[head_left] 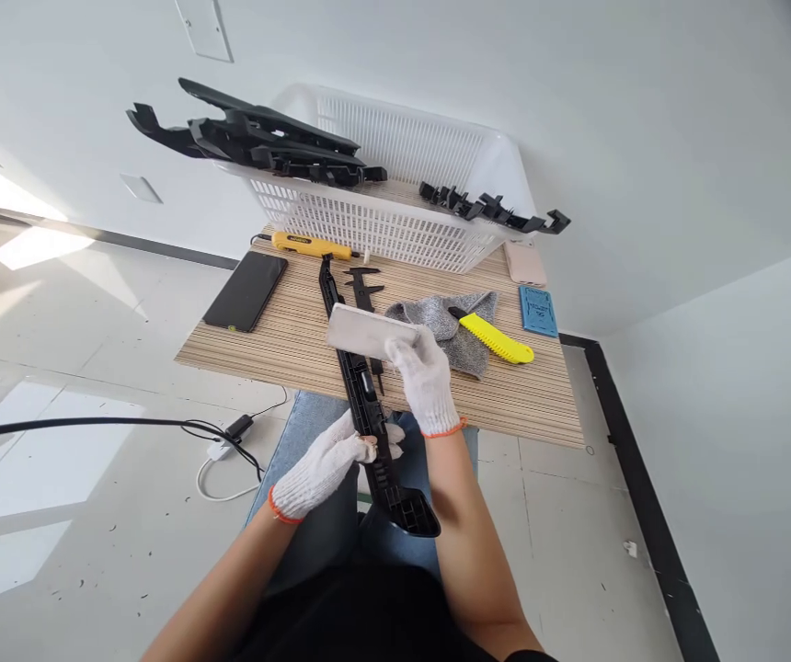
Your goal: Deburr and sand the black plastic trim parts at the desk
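My left hand [330, 464], in a white knitted glove with an orange cuff, is closed around the lower half of a long black plastic trim piece [361, 395]. The piece lies across the table's front edge, its wide end over my lap and its narrow end on the tabletop. In my gloved right hand [427, 372] is a pale, flat rectangular block [372, 331], held over the trim piece and hiding part of it. Whether the block touches the piece I cannot tell. Black calipers [362, 292] lie just behind, partly covered.
On the striped wooden table [285, 354] lie a black phone [247, 290], a yellow electric tool [309, 245], a grey cloth [429, 322], a yellow-handled knife [496, 337] and a blue block [538, 311]. Behind stands a white basket [395, 225] with black plastic parts [264, 142] across its rim.
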`<state>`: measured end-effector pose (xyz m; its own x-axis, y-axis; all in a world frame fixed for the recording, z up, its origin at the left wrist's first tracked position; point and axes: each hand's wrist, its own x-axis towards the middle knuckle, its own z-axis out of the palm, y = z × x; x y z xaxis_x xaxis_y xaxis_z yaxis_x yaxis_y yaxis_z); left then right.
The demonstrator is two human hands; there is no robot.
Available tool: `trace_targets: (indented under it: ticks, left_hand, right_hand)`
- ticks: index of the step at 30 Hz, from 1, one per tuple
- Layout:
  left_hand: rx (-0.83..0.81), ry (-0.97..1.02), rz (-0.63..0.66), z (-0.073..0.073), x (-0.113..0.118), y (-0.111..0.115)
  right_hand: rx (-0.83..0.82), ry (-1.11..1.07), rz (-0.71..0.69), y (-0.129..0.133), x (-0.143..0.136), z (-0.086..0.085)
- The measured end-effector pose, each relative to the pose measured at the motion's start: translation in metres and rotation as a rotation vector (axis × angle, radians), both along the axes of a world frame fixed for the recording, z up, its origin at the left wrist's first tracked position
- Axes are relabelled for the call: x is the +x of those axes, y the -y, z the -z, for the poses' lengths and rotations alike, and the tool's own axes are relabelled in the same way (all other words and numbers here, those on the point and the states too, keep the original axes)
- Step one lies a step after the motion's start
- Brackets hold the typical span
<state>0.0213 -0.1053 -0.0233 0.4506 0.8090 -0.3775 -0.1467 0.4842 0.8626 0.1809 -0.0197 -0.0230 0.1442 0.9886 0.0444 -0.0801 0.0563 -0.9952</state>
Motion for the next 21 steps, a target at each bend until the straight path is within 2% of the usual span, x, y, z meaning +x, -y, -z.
trace_targets:
  ticks: [5, 10, 13, 14, 18, 21]
  left_hand:
    - [0.01, 0.062, 0.058, 0.003, -0.003, -0.004]
    - [0.071, -0.021, 0.155, 0.013, -0.006, -0.004]
    - [0.121, -0.113, 0.154, 0.012, -0.007, -0.001]
    - [0.13, -0.149, 0.158, 0.011, -0.007, 0.0]
    - [0.146, -0.261, 0.177, 0.008, -0.007, 0.003]
    - [0.153, -0.188, 0.131, 0.007, -0.007, 0.004]
  right_hand:
    - [-0.213, -0.076, -0.066, 0.009, 0.013, -0.011]
    - [-0.084, 0.217, 0.023, 0.014, 0.014, -0.009]
    - [-0.092, 0.332, 0.136, 0.015, 0.008, -0.008]
    - [-0.094, 0.347, 0.132, 0.015, 0.006, -0.008]
    - [-0.06, 0.392, -0.072, 0.017, 0.001, -0.009]
    - [-0.085, 0.338, 0.075, 0.015, 0.002, -0.008]
